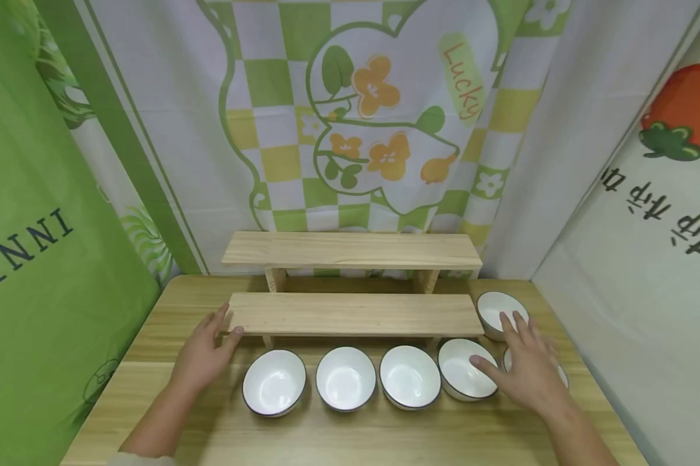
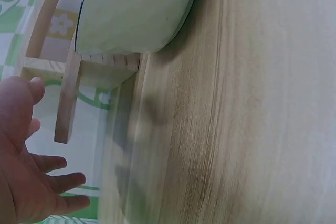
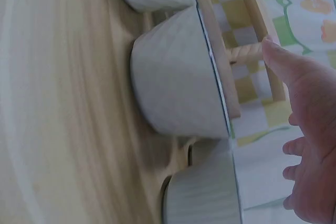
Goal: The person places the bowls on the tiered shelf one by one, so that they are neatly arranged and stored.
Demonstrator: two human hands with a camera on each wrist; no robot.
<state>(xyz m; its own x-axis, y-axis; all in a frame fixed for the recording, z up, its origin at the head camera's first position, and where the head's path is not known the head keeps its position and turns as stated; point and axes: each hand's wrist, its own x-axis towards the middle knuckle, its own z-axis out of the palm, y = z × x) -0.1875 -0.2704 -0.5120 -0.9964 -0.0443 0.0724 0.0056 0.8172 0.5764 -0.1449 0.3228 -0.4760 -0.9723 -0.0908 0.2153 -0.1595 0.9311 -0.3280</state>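
Several white bowls with dark rims stand on a wooden table, the leftmost bowl (image 1: 274,383) in a front row with a second (image 1: 346,379) and a third (image 1: 410,377). My left hand (image 1: 204,353) is at the left end of a two-tier wooden shelf's lower board (image 1: 355,314); its fingers look spread and hold nothing in the left wrist view. Over the right-hand bowls hovers my right hand (image 1: 527,375), fingers spread, thumb above the row's rightmost bowl (image 1: 463,369). Its fingertips overlap the back right bowl (image 1: 495,307), and it partly hides another bowl (image 1: 562,377); contact cannot be told.
The shelf's upper board (image 1: 352,250) stands behind the lower one, near the patterned curtain (image 1: 280,84). A green curtain (image 1: 52,272) borders the table (image 1: 326,440) on the left, a white curtain (image 1: 635,278) on the right.
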